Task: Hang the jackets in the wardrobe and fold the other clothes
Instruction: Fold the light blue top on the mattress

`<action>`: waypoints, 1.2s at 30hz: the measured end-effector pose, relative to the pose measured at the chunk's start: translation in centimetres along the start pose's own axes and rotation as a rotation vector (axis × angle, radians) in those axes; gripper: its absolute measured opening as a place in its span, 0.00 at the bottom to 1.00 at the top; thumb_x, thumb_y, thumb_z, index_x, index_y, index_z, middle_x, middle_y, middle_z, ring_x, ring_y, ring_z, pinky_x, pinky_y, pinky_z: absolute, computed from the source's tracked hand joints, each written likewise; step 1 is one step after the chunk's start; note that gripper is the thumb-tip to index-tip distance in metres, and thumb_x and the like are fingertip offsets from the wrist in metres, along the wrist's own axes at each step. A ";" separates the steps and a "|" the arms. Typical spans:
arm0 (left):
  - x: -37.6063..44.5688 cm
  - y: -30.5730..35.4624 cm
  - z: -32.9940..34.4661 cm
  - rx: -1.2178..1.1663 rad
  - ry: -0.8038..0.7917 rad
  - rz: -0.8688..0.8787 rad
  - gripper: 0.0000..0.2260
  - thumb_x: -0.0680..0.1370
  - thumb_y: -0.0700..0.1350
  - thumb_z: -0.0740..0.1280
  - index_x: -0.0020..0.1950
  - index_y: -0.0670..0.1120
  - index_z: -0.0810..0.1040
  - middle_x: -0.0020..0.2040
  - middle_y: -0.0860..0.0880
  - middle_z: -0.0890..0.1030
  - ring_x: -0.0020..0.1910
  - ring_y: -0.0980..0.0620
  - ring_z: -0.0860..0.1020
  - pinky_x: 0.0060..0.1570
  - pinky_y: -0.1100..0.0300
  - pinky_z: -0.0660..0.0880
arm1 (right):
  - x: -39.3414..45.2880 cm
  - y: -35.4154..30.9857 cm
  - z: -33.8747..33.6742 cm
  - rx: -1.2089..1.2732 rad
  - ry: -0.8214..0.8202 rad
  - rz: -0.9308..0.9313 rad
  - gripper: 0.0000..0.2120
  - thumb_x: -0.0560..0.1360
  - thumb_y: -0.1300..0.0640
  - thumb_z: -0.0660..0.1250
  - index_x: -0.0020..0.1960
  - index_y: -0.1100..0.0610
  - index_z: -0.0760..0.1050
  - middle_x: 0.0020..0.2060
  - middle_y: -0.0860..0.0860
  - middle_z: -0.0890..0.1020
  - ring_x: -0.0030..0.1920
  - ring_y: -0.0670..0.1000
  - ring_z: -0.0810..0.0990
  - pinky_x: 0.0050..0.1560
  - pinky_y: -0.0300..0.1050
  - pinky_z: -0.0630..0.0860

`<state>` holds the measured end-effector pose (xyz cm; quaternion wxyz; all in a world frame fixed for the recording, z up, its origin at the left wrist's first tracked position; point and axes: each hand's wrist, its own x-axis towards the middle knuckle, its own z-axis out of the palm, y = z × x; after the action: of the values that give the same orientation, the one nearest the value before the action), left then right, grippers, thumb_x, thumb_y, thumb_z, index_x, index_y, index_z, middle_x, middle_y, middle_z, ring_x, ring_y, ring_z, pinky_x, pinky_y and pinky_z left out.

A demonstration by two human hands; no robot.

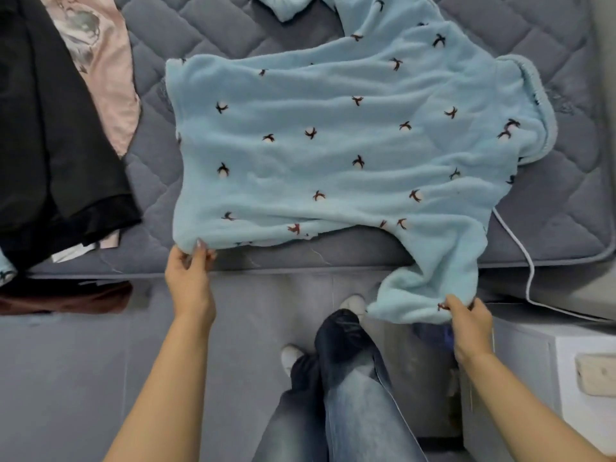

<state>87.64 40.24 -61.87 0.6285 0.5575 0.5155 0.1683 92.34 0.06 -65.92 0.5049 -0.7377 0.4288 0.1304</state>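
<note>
A light blue fleece top (333, 145) with small dark bird marks lies spread flat on the grey quilted bed (216, 35). My left hand (190, 275) pinches its near left hem corner at the bed's edge. One sleeve hangs over the bed's front edge, and my right hand (470, 325) grips the end of that sleeve. The collar points to the right. Another sleeve runs off toward the top of the view.
Black garments (56, 145) and a pink printed piece (103, 71) lie on the bed at the left. A white cable (526, 261) trails off the bed's right corner toward a white cabinet (560, 378). My legs in jeans (350, 395) stand on the grey floor.
</note>
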 end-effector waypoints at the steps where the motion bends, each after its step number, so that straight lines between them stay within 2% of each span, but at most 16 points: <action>1: -0.3 0.6 -1.2 0.006 -0.004 0.036 0.11 0.82 0.40 0.63 0.64 0.40 0.74 0.55 0.46 0.80 0.49 0.56 0.79 0.56 0.62 0.78 | -0.4 0.4 -1.4 0.044 0.038 0.026 0.09 0.74 0.67 0.65 0.54 0.62 0.76 0.48 0.57 0.79 0.44 0.53 0.77 0.41 0.45 0.73; 3: -0.7 0.8 -3.3 -0.019 0.023 0.016 0.15 0.83 0.39 0.61 0.69 0.37 0.70 0.64 0.42 0.76 0.59 0.52 0.77 0.63 0.58 0.75 | -0.8 0.9 -3.8 0.089 0.105 0.084 0.08 0.74 0.67 0.63 0.52 0.61 0.76 0.47 0.57 0.78 0.39 0.51 0.75 0.39 0.45 0.72; 6: -1.2 -1.4 -4.4 -0.007 -0.056 -0.178 0.13 0.84 0.37 0.57 0.68 0.39 0.71 0.67 0.42 0.75 0.63 0.49 0.75 0.70 0.53 0.68 | -0.5 1.7 -5.1 0.035 0.101 0.139 0.07 0.72 0.69 0.62 0.42 0.59 0.73 0.43 0.57 0.75 0.34 0.49 0.71 0.36 0.44 0.68; 9: -1.0 -4.2 -3.7 -0.057 -0.145 -0.465 0.13 0.84 0.38 0.55 0.67 0.44 0.72 0.67 0.45 0.76 0.67 0.49 0.74 0.71 0.52 0.65 | 0.5 2.9 -4.8 -0.119 0.059 0.145 0.08 0.73 0.70 0.61 0.50 0.62 0.73 0.45 0.56 0.76 0.36 0.51 0.72 0.35 0.43 0.67; 11: -0.3 -5.3 -2.5 -0.186 -0.149 -0.613 0.09 0.84 0.40 0.58 0.62 0.45 0.75 0.62 0.46 0.77 0.69 0.46 0.72 0.70 0.51 0.66 | 1.5 3.2 -3.7 -0.180 0.046 0.124 0.09 0.73 0.69 0.62 0.52 0.63 0.74 0.46 0.56 0.77 0.40 0.54 0.74 0.35 0.43 0.68; 13: 0.3 -5.8 -1.1 -0.362 -0.086 -0.713 0.08 0.81 0.45 0.64 0.59 0.45 0.75 0.63 0.44 0.75 0.67 0.44 0.74 0.69 0.48 0.69 | 2.5 3.4 -2.1 -0.248 0.042 0.097 0.11 0.74 0.66 0.65 0.56 0.66 0.74 0.52 0.58 0.77 0.48 0.56 0.76 0.43 0.49 0.73; 16: 0.9 -5.8 0.8 -0.468 0.069 -0.795 0.21 0.76 0.54 0.71 0.64 0.46 0.73 0.64 0.45 0.74 0.61 0.48 0.78 0.66 0.48 0.72 | 4.0 2.6 0.5 -0.325 -0.011 -0.023 0.21 0.73 0.60 0.72 0.62 0.66 0.70 0.64 0.60 0.71 0.60 0.58 0.74 0.60 0.53 0.72; 18: 1.5 -6.0 1.7 -0.416 0.186 -0.862 0.25 0.73 0.59 0.73 0.63 0.48 0.73 0.58 0.49 0.77 0.54 0.53 0.80 0.63 0.48 0.73 | 5.2 1.1 2.4 -0.179 -0.056 -0.031 0.29 0.72 0.56 0.74 0.66 0.63 0.65 0.64 0.58 0.72 0.61 0.56 0.74 0.60 0.49 0.74; 21: 2.5 -5.8 2.6 -0.384 0.202 -0.964 0.25 0.69 0.64 0.73 0.55 0.47 0.76 0.50 0.54 0.78 0.46 0.56 0.79 0.55 0.52 0.73 | 6.8 -1.2 4.5 0.048 -0.018 0.077 0.42 0.69 0.48 0.77 0.71 0.60 0.56 0.64 0.50 0.70 0.59 0.49 0.73 0.61 0.42 0.70; 22: 2.8 -5.6 2.8 -0.397 0.202 -0.970 0.25 0.69 0.65 0.73 0.53 0.46 0.76 0.49 0.54 0.78 0.45 0.55 0.79 0.52 0.53 0.74 | 7.1 -1.6 4.9 0.111 0.011 0.116 0.44 0.68 0.47 0.77 0.72 0.60 0.55 0.62 0.49 0.70 0.59 0.48 0.72 0.62 0.41 0.69; 24: 3.4 -5.2 3.3 -0.391 0.210 -0.957 0.26 0.68 0.66 0.73 0.49 0.45 0.76 0.47 0.53 0.78 0.44 0.54 0.79 0.51 0.55 0.74 | 7.5 -1.8 4.9 0.116 0.040 0.123 0.41 0.68 0.48 0.78 0.70 0.62 0.59 0.60 0.50 0.72 0.57 0.49 0.74 0.62 0.41 0.71; 27: 3.7 -4.2 4.7 -0.303 0.231 -0.925 0.17 0.74 0.60 0.71 0.40 0.48 0.72 0.38 0.56 0.72 0.35 0.58 0.73 0.49 0.62 0.72 | 7.3 -1.8 4.0 0.049 -0.049 0.067 0.25 0.72 0.51 0.75 0.63 0.62 0.73 0.58 0.52 0.80 0.53 0.50 0.80 0.50 0.40 0.77; 29: 3.5 -3.6 5.5 -0.297 0.240 -0.805 0.15 0.78 0.54 0.69 0.37 0.50 0.70 0.34 0.55 0.69 0.31 0.59 0.68 0.44 0.68 0.70 | 7.2 -2.1 2.6 0.126 -0.100 0.060 0.16 0.73 0.52 0.74 0.57 0.58 0.78 0.55 0.51 0.82 0.47 0.47 0.82 0.44 0.40 0.79; 31: 3.1 -2.2 5.8 -0.449 0.180 -0.576 0.07 0.80 0.50 0.66 0.44 0.49 0.76 0.38 0.56 0.76 0.37 0.59 0.76 0.42 0.68 0.73 | 7.1 -2.5 0.6 0.193 -0.089 0.088 0.12 0.74 0.54 0.73 0.54 0.56 0.79 0.52 0.51 0.83 0.42 0.46 0.83 0.43 0.42 0.81; 33: 2.4 -1.0 4.7 -0.719 0.084 -0.382 0.07 0.81 0.45 0.65 0.55 0.45 0.79 0.48 0.50 0.84 0.49 0.53 0.82 0.49 0.60 0.78 | 7.2 -2.9 -1.3 0.203 -0.045 0.149 0.14 0.74 0.58 0.72 0.58 0.60 0.78 0.52 0.54 0.82 0.39 0.48 0.81 0.36 0.39 0.80; 36: 0.5 -2.4 1.8 -0.931 0.059 -0.389 0.12 0.83 0.43 0.59 0.54 0.41 0.82 0.57 0.43 0.83 0.60 0.46 0.80 0.56 0.51 0.77 | 7.6 -4.0 -2.5 0.187 0.014 0.197 0.13 0.73 0.63 0.68 0.57 0.61 0.77 0.45 0.55 0.79 0.32 0.49 0.78 0.23 0.34 0.74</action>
<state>88.51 38.91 -64.47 0.8154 0.1068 0.4978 0.2755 99.38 -5.45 -66.99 0.5533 -0.6426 0.5128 0.1339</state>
